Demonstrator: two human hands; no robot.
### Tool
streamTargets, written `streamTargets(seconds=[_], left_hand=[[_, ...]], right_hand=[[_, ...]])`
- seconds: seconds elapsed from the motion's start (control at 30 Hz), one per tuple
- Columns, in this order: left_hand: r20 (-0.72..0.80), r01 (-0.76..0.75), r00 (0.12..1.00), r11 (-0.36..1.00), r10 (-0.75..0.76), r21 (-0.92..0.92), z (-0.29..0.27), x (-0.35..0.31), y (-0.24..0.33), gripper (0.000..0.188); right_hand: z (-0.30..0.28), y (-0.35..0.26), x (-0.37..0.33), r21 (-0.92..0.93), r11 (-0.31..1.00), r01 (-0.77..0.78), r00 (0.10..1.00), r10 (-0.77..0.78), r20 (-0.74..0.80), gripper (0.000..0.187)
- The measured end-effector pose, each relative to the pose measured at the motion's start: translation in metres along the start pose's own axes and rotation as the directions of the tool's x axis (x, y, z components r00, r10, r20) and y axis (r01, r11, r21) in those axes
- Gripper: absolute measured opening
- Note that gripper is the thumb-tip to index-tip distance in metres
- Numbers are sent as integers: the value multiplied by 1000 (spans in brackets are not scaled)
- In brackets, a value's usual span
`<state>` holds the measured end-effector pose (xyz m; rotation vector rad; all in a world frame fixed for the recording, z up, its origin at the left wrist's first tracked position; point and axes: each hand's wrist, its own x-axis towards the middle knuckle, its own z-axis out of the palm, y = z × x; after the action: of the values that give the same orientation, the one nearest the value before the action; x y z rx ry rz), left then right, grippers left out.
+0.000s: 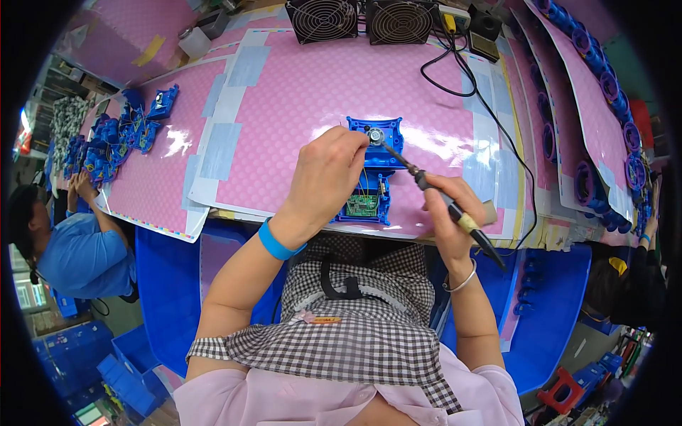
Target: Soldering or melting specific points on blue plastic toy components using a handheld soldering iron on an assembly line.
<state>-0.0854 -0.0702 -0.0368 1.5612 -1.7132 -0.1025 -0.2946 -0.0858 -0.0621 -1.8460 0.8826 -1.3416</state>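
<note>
My right hand (455,216) is closed round a soldering iron (444,195), dark with a yellowish band. Its tip reaches the small round speaker (376,135) in the upper half of an open blue plastic housing (393,153). Pinched fingers of my left hand (330,167) are at the speaker's left side; what sits between the fingertips is hidden, perhaps too fine to see. Below, the other housing half (384,213) holds a green circuit board (362,205), and thin yellow wires run between the two halves.
Two black fans (323,20) stand at the table's back. A black cable (490,106) loops down the right side. Blue housings (121,135) are heaped at left beside a co-worker (78,245). Upright pink boards (568,106) hold blue parts at right. Blue bins (170,291) sit below the edge.
</note>
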Motion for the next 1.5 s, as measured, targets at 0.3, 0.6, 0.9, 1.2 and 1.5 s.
streamTargets(seconds=[0.3,0.6,0.9,1.2,1.5], left_hand=[[99,-12,995,998,6,59,9,2,13,10],[93,-3,996,991,-10,136,22,6,6,11],[139,-43,990,975,13,216,20,9,7,7],[-12,359,931,922,-364,-147,-6,-7,-15,14],[-77,398,909,907,-410,-137,6,-7,-15,16]], right_hand=[[-22,4,15,-47,984,-173,984,174,35,17],[-16,3,16,-22,971,-239,970,239,31,16],[-16,3,17,-13,974,-228,973,229,35,16],[-19,8,15,-39,986,-162,985,164,56,17],[-19,10,14,-40,985,-166,984,168,62,17]])
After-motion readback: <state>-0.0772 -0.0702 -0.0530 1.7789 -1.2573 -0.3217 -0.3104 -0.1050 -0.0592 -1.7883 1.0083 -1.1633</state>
